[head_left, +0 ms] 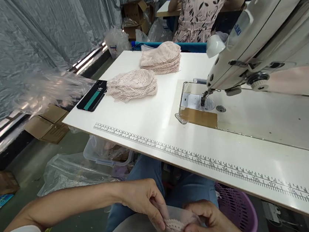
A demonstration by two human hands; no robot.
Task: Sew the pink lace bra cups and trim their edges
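Both of your hands meet low in the view, over your lap and below the table edge: your left hand (145, 200) curls in with thumb and fingertips pinching one end of a small lace piece (177, 226), and your right hand (206, 224) pinches the other end, so the pale scalloped trim is stretched between them. Most of that piece is hidden under your fingers; only a short strip of eyelet edge and some sheer fabric below it show, and the bottom of the frame cuts it off. Beneath it lies a pale rounded surface that you cannot identify from here. Up on the white table (153, 123) sit two stacks of similar lace pieces, the nearer stack (132, 85) just beside a dark phone (92, 96) at the left edge, the farther stack (161, 57) behind it. A printed ruler (207, 162) runs along the table's front. The sewing machine (269, 39) stands to the right, its head cut off by the top and right of the frame, with the needle area (203, 99) small and hard to read. Behind the table, another person in a floral dress (199, 13) is seen only from the torso. A purple basket (237, 209) sits partly hidden under the table.
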